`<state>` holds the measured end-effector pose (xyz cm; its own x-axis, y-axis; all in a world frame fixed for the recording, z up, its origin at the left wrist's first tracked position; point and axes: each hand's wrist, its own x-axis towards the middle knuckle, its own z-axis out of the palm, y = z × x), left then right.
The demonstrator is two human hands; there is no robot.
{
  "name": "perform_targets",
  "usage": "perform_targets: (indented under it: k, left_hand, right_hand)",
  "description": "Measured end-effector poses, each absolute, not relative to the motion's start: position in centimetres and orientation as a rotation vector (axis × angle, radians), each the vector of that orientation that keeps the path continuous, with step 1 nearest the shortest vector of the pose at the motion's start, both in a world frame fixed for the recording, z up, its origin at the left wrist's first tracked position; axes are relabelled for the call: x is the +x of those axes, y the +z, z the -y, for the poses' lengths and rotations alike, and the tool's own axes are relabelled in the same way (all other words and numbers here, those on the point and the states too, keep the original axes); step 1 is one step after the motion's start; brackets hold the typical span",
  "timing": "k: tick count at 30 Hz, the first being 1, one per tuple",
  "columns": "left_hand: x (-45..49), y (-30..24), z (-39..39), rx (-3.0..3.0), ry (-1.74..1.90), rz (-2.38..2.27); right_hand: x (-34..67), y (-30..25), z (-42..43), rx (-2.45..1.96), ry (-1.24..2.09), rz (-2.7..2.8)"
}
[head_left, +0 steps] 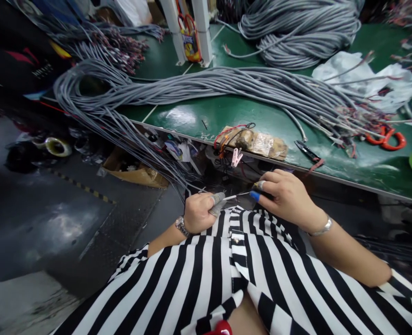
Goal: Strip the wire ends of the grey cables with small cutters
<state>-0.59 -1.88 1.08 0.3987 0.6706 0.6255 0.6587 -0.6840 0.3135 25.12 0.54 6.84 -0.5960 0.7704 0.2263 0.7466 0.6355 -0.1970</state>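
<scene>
My left hand (199,213) is closed around a grey cable near its end, with grey wrapping on the thumb and finger. The cable's white inner part (230,197) sticks out to the right, over my lap. At its far tip, my right hand (285,197) pinches thin strands between thumb and forefinger; a blue cover sits on the thumb and a wrapping on a finger. Which strands they are is too small to make out. A bundle of grey cables (199,86) lies along the green bench, some hanging off its front edge towards my left hand.
On the green bench (178,118) lie a taped block (267,145), a dark-bladed cutter (307,151) and orange-handled scissors (387,138). A large cable coil (303,32) sits behind, beside a white plastic bag (352,70). A cardboard box (136,174) stands below on the left.
</scene>
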Motion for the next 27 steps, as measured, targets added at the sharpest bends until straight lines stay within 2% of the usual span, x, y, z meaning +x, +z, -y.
perform_targets:
  k: [12,19,27]
  left_hand:
    - [-0.5,1.1,1.9,2.523,1.161,-1.231]
    - [-0.7,0.7,1.9,2.254,1.154,-1.165]
    - [-0.6,0.8,2.1,2.150,1.057,-1.154]
  right_hand:
    - [24.8,6.7,-0.7,-1.188,0.154,2.594]
    - [24.6,6.1,-0.8,-1.150,0.178,2.614]
    - [24.3,5.0,-0.5,-1.044,0.318,2.573]
